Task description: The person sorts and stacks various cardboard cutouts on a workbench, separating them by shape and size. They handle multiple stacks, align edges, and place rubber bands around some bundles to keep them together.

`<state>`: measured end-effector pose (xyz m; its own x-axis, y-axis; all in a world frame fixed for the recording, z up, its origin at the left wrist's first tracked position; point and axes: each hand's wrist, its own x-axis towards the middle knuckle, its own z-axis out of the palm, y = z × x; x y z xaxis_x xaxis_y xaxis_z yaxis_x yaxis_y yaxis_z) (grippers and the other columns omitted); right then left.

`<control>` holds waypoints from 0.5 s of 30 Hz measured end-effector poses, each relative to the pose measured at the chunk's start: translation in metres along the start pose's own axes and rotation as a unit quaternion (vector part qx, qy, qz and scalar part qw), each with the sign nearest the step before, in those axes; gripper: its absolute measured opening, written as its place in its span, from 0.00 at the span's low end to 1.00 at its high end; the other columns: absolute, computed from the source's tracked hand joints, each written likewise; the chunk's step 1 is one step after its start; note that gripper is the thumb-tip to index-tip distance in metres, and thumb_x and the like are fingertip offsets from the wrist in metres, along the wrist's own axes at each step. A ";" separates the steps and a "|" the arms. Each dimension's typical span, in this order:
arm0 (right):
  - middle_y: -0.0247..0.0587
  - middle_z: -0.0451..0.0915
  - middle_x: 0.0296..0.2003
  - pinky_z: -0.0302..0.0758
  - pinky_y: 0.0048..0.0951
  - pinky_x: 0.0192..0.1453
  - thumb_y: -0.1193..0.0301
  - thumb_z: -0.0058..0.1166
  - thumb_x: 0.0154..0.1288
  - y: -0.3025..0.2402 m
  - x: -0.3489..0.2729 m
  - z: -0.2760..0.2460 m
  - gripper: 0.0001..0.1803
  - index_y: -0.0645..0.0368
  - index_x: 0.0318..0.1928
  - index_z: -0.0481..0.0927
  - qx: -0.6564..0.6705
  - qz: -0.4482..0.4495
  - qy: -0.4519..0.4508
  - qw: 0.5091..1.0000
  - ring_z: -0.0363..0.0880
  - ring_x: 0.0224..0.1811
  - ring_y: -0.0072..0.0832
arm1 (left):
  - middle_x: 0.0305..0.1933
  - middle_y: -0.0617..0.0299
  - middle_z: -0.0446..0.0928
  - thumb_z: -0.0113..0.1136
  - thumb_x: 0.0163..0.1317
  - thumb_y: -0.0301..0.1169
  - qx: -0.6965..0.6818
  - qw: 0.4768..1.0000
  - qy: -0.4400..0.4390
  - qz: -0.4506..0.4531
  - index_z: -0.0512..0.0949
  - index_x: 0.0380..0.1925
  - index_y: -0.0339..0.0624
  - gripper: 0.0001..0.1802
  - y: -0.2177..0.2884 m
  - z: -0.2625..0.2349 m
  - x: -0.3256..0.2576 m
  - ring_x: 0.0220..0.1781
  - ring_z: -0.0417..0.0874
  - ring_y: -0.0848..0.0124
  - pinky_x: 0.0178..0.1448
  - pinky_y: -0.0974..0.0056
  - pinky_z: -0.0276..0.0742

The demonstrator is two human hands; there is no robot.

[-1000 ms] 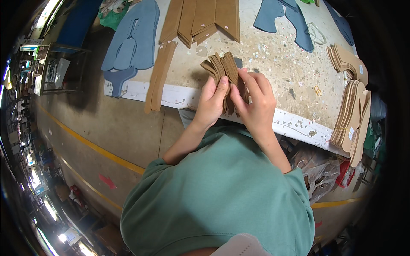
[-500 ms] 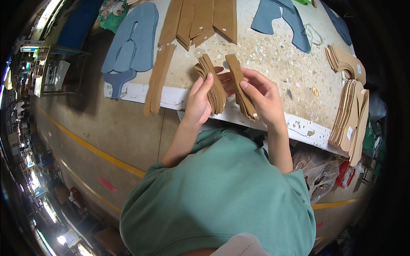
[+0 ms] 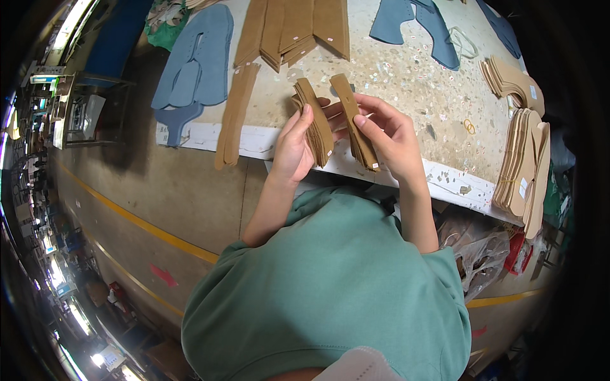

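Over the table's near edge, my left hand grips a thick stack of narrow brown strips, thumb on the near side. A small white label shows at the lower end of its front strip. My right hand is closed on a thinner stack of brown strips, its thumb pressed on the front one. The lower ends of this stack fan apart slightly, and a white label sits there too. A narrow gap separates the two stacks. Some fingers of both hands are hidden behind the strips.
The speckled table bears long brown strips overhanging its edge and pointed brown pieces behind them. Blue cut pieces lie left, more blue pieces far right. Tan stacks and rubber bands are at right.
The stack in my left hand now shows a flat front strip with a white label, where layered edges showed before. The right-hand stack stays held, nearly unmoved.
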<state>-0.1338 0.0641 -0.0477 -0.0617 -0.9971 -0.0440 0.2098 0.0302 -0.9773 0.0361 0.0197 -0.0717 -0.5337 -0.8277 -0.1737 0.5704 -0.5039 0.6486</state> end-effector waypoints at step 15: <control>0.39 0.80 0.39 0.75 0.24 0.40 0.70 0.56 0.67 0.004 0.058 0.033 0.21 0.60 0.60 0.76 -0.319 -0.032 -0.121 0.940 0.78 0.33 0.21 | 0.20 0.71 0.56 0.42 0.76 0.39 -0.066 0.993 0.051 0.089 0.68 0.38 0.45 0.12 0.048 -0.030 -0.049 0.20 0.58 0.81 0.25 0.76 0.56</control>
<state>-0.1041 0.0040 -0.0469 0.1861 -0.9825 -0.0074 -0.4181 -0.0723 -0.9055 0.1086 0.0280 -0.0544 -0.3544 -0.9241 -0.1431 0.7305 -0.3691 0.5746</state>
